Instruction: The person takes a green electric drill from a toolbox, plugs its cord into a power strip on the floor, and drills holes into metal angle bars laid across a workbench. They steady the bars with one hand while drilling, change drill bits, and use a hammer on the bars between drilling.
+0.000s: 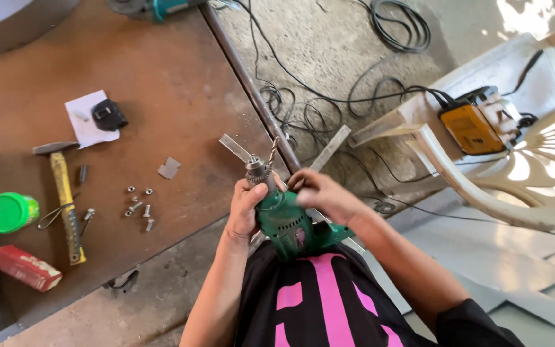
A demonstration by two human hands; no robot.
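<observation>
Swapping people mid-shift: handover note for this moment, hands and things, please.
Left hand grips the green drill just below the chuck; a bit sits in the chuck, pointing up.
Right hand rests on the drill body, fingers curled near the chuck.
On the brown table: hammer, loose bolts, green lid, red box.
Whether the chuck is tight cannot be told.

drill (288,225): centre, against the person's body, bit toward 12 o'clock; left hand (245,209) on it at 9 o'clock, right hand (322,193) at 2 o'clock. table (181,83): from 9 to 11 o'clock. on it: hammer (64,199), bolts (139,207) just beside it at 3 o'clock, lidded jar (9,212) at its 9 o'clock, box (25,267) at its 7 o'clock. chair (509,154): 3 o'clock, welding unit (480,122) on its seat. cables (329,83): on the floor, 12 o'clock.
</observation>
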